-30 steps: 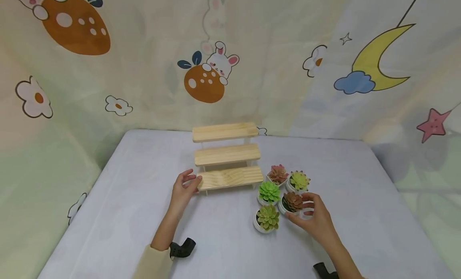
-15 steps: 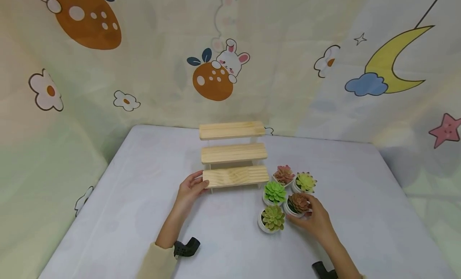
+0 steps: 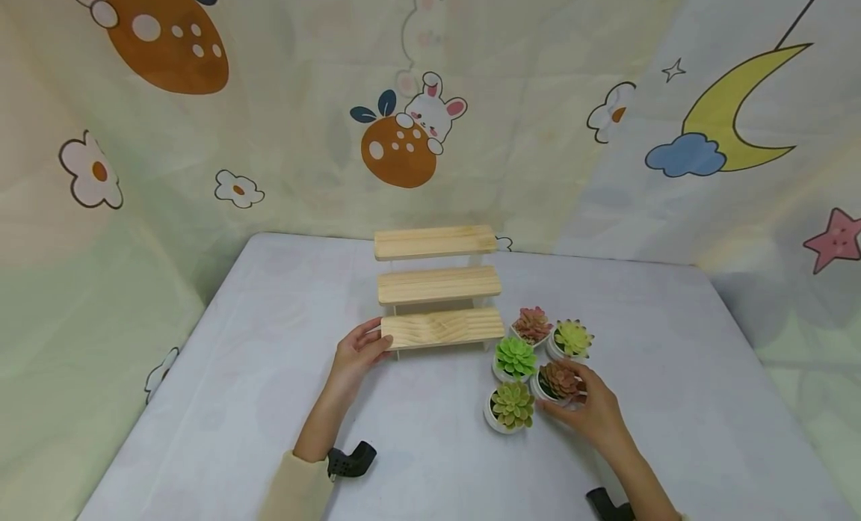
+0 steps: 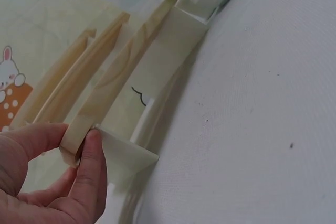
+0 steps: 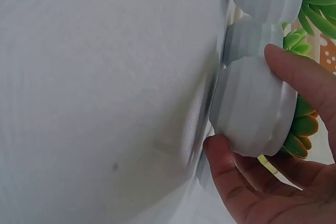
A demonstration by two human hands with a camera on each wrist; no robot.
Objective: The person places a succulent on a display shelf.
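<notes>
A three-tier wooden display stand (image 3: 440, 285) with white supports stands at the table's middle. My left hand (image 3: 356, 356) pinches the left end of its lowest board (image 4: 113, 85), thumb on one face and fingers on the other. To the right, my right hand (image 3: 595, 409) holds the white pot (image 5: 254, 106) of a reddish-brown succulent (image 3: 557, 379), thumb and fingers on opposite sides. Around it sit other potted succulents: a pink one (image 3: 533, 324), a yellow-green one (image 3: 573, 337), a bright green one (image 3: 516, 356) and an olive-green one (image 3: 513, 404).
A white-covered table (image 3: 430, 446) carries everything. Behind it hangs a printed cloth (image 3: 511, 132) with rabbits and a moon. The bright green pot stands close to the stand's right front corner. Black wrist devices (image 3: 353, 460) are on both wrists.
My right fingers have closed in around the brown succulent's pot. My left hand has firmed its pinch on the lowest board. The head view has shifted slightly; the stand and plants look unmoved.
</notes>
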